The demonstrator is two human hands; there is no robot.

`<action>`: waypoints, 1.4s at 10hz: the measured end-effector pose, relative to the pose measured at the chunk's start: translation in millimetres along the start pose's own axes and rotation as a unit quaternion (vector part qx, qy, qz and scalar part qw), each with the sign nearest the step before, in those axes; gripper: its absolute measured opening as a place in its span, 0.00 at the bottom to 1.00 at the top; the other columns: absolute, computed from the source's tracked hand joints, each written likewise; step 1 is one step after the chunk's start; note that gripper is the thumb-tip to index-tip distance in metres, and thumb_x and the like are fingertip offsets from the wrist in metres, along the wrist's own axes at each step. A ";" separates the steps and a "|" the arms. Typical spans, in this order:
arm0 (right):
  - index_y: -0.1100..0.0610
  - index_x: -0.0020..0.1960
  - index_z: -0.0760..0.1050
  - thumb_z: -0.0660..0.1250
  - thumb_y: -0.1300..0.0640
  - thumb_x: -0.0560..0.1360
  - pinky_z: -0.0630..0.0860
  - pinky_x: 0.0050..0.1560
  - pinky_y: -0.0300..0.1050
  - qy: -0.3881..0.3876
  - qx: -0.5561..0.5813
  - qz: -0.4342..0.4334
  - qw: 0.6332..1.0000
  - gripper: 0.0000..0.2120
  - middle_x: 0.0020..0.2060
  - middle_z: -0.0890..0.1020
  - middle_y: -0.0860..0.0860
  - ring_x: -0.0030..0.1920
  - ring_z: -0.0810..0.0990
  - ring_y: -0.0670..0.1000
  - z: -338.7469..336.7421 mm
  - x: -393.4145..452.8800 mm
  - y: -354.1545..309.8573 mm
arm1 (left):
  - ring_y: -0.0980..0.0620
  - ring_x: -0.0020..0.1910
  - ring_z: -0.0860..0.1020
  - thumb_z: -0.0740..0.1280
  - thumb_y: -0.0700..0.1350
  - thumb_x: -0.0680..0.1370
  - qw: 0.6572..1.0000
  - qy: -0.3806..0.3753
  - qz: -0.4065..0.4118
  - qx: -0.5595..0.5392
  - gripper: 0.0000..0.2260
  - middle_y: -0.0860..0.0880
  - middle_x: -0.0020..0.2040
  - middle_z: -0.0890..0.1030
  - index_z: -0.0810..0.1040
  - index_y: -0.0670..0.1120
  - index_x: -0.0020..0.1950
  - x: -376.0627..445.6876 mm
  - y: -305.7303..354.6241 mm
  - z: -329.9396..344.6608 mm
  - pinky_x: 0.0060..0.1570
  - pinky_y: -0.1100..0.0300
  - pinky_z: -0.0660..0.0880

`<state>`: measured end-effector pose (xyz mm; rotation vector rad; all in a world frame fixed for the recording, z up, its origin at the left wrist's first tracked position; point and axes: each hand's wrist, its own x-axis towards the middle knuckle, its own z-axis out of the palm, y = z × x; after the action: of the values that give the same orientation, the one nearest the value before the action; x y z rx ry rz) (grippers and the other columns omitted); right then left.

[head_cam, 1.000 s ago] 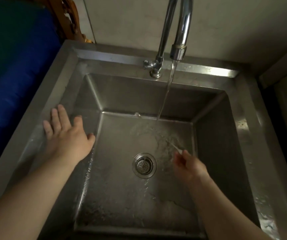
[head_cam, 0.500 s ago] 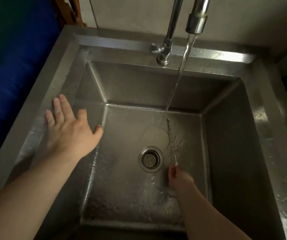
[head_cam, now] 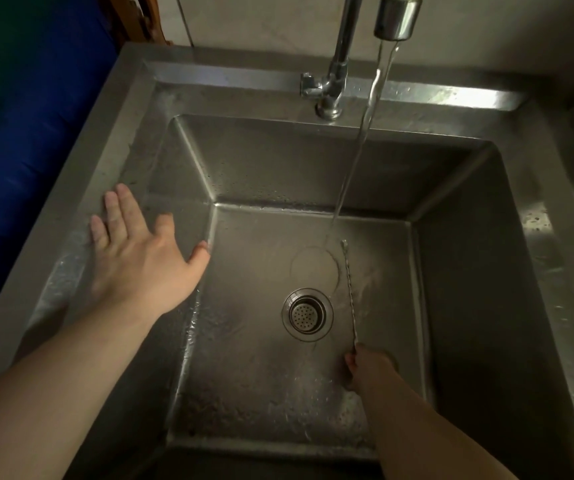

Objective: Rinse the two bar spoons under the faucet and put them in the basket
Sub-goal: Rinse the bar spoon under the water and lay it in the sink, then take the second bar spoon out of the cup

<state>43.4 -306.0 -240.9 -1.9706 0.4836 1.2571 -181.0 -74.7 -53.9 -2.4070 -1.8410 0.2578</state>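
The left hand (head_cam: 140, 258) was spread flat and empty on the sink (head_cam: 112, 140) rim. Past the drain (head_cam: 307, 314), a bar spoon (head_cam: 349, 292) was gripped low by the right hand (head_cam: 370, 367), its tip beside the faucet (head_cam: 396, 17) stream.

Left hand (head_cam: 140, 258) spread flat, palm down; right hand (head_cam: 370, 367) pinched closed, arm extended low.

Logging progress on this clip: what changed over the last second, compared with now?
The right hand drew back toward the person, and the bar spoon it grips now shows at full length, pointing toward the water stream; a second ago only a short bit was visible. The left hand stayed flat on the sink edge; the water kept running.
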 end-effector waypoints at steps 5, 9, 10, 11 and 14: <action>0.59 0.33 0.73 0.64 0.63 0.77 0.76 0.40 0.49 0.050 0.019 -0.002 0.999 0.13 0.31 0.77 0.56 0.30 0.75 0.54 4.7 -30.1 -9.4 | 0.36 0.79 0.43 0.47 0.69 0.71 1.000 -0.021 0.003 -0.011 0.38 0.32 0.79 0.43 0.65 0.48 0.74 4.1 -1.1 0.6 0.75 0.41 0.43; 0.59 0.47 0.78 0.62 0.62 0.78 0.72 0.31 0.41 -0.161 -0.139 -0.215 0.953 0.06 0.36 0.81 0.54 0.31 0.78 0.51 72.0 -214.7 -57.1 | 0.47 0.67 0.74 0.61 0.55 0.79 0.907 -0.014 -0.034 -0.419 0.23 0.49 0.70 0.75 0.69 0.51 0.73 -7.6 -59.8 -83.3 0.64 0.58 0.67; 0.56 0.48 0.79 0.64 0.61 0.78 0.75 0.33 0.42 -0.209 -0.178 -0.293 0.916 0.06 0.38 0.84 0.53 0.31 0.81 0.48 90.5 -264.8 -54.7 | 0.52 0.56 0.80 0.63 0.52 0.78 0.893 0.089 -0.046 -0.439 0.16 0.54 0.58 0.83 0.77 0.51 0.64 -29.1 -94.5 -125.6 0.57 0.59 0.74; 0.55 0.46 0.80 0.65 0.61 0.77 0.76 0.32 0.39 -0.263 -0.213 -0.366 0.867 0.06 0.34 0.85 0.49 0.30 0.82 0.44 115.9 -315.6 -46.1 | 0.54 0.46 0.80 0.63 0.51 0.77 0.894 0.195 -0.040 -0.400 0.14 0.57 0.48 0.82 0.79 0.50 0.60 -57.2 -144.6 -163.1 0.48 0.65 0.71; 0.51 0.44 0.80 0.66 0.67 0.77 0.76 0.35 0.37 -0.433 -0.281 -0.383 0.766 0.12 0.33 0.83 0.48 0.30 0.81 0.43 194.9 -427.0 23.3 | 0.69 0.40 0.77 0.60 0.60 0.76 0.863 0.266 -0.209 -0.374 0.12 0.64 0.45 0.81 0.74 0.63 0.58 -178.2 -321.0 -184.1 0.40 0.72 0.69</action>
<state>-283.1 -205.8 81.9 -1.4394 -1.1654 1.6141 -494.6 -157.5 198.0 -1.9694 -2.3268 -1.2330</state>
